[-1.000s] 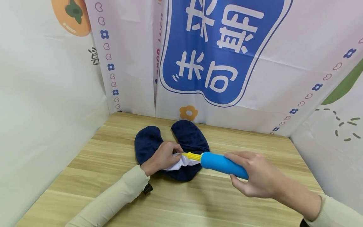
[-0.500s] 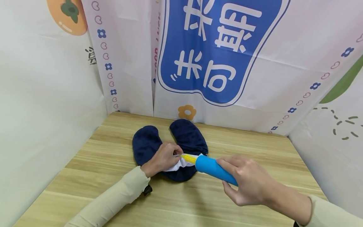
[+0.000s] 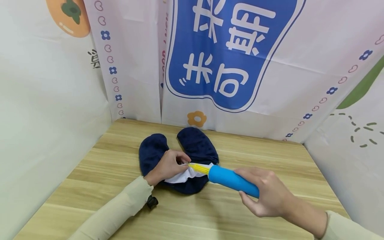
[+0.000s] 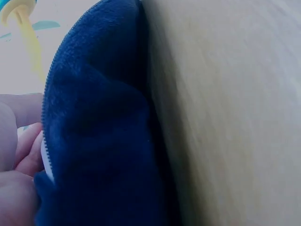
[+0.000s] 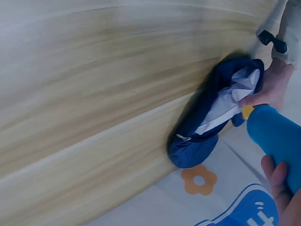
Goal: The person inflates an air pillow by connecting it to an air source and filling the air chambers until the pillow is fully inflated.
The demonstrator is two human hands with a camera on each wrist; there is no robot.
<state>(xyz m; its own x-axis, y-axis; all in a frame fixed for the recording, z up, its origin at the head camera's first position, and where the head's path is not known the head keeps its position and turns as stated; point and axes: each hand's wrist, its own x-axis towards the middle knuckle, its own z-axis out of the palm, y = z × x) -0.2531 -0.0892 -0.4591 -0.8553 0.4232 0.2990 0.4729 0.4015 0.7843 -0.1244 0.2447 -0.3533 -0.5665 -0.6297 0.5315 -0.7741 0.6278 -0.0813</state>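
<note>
A navy U-shaped neck pillow (image 3: pixel 196 146) lies on the wooden table, its zipper unzipped and a white inner lining (image 3: pixel 181 177) bulging out. My left hand (image 3: pixel 168 166) rests over the pillow's middle and pinches the white part near the tip of a yellow nozzle (image 3: pixel 200 168). That nozzle belongs to a blue hand pump (image 3: pixel 226 179), gripped around its body by my right hand (image 3: pixel 268 195). The nozzle's tip meets the left fingertips; what they pinch there is mostly hidden. In the left wrist view, zipper teeth (image 4: pixel 45 101) run along the navy fabric's edge beside the fingers.
Wood-grain table (image 3: pixel 120 160) extends around the pillow. Behind it hangs a printed cloth wall with a blue sign (image 3: pixel 228 56) and an orange flower (image 3: pixel 196 119). White cloth walls (image 3: pixel 45 116) flank both sides. A black strap piece (image 3: pixel 152 202) sits at the left wrist.
The right hand has shifted the pump left and down, then slightly back to the right. The left hand has moved a little left, still pinching. The head view has drifted slightly.
</note>
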